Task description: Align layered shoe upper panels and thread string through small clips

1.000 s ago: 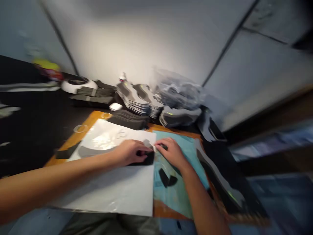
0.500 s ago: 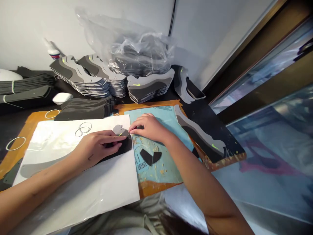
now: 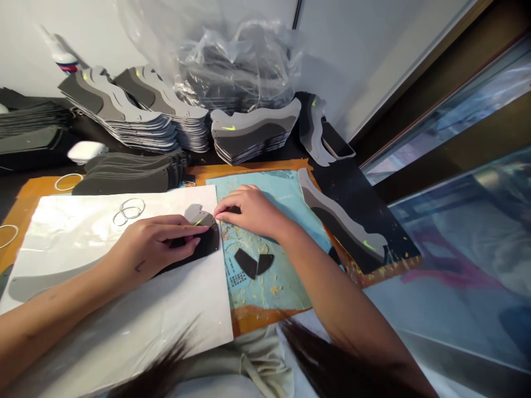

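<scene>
Black and grey, a layered flat piece (image 3: 212, 237) with a small yellow-green mark lies on the white sheet (image 3: 178, 315), close to its right edge. The left hand (image 3: 153, 243) rests over it, forefinger stretched across the top and thumb on the near side; whether it grips or only presses, I cannot tell. At the piece's right end, the right hand (image 3: 249, 213) is curled, thumb and forefinger brought close together; I cannot tell if they pinch anything.

Two small black pieces (image 3: 246, 262) lie nearer on the blue sheet (image 3: 265, 298), just right of the white one. Thin rings (image 3: 143, 208) overlap on the white sheet, left of the hands. On the far side of the table (image 3: 344, 177) stand stacks of grey pieces (image 3: 120, 113), with a clear plastic bag (image 3: 236, 66) behind and a white bottle (image 3: 64, 58) far left. To the right, a long grey-and-black piece (image 3: 342, 218) slants alongside the blue sheet.
</scene>
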A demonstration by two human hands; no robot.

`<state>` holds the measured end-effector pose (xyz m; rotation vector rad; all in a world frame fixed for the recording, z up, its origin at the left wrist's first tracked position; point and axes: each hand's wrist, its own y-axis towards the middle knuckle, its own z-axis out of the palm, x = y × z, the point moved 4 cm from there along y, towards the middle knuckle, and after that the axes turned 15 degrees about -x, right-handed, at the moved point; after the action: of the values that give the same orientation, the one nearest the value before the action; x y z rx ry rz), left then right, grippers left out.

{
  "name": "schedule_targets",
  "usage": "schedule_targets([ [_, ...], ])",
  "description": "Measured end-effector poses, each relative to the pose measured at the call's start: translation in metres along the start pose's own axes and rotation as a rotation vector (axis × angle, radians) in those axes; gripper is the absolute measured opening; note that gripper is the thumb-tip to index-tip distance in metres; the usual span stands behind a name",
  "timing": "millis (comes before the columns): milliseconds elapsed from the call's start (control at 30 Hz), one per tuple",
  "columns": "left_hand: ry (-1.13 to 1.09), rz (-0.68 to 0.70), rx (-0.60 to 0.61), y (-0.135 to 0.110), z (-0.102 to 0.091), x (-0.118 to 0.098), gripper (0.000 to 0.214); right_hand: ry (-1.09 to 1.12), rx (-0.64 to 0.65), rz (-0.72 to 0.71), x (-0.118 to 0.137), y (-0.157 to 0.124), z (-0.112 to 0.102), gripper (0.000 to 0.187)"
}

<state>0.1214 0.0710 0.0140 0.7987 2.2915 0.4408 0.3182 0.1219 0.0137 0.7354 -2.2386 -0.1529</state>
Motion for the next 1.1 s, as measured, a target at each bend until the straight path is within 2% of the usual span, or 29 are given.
schedule_targets([
  [267, -0.032, 0.011, -0.003, 0.001, -0.001, -0.001, 0.022, 0.005, 0.01, 0.002, 0.002, 0.0, -0.001, 0.009],
  [667, -0.05, -0.002, 0.059, -0.001, 0.0, 0.005, 0.027, 0.069, 0.002, -0.012, 0.002, 0.0, 0.001, 0.011],
  [733, -0.056, -0.048, 0.064, -0.001, 0.0, 0.007, 0.027, 0.11, 0.03, -0.045, 0.004, -0.001, 0.002, 0.014],
  [800, -0.082, -0.155, 0.081, -0.002, 0.001, 0.012, 0.026, 0.13, 0.064, -0.061, 0.006, -0.001, 0.004, 0.011],
  [867, -0.11, -0.28, 0.082, -0.004, 0.002, 0.016, 0.026, 0.133, 0.083, -0.046, 0.006, -0.001, 0.006, 0.007],
  [933, -0.104, -0.345, 0.069, -0.006, 0.002, 0.018, 0.024, 0.119, 0.087, -0.026, 0.006, 0.0, 0.007, 0.007],
  [1100, -0.022, -0.241, 0.076, -0.005, 0.002, 0.012, 0.014, 0.023, 0.109, -0.017, 0.011, 0.0, 0.01, 0.01],
])
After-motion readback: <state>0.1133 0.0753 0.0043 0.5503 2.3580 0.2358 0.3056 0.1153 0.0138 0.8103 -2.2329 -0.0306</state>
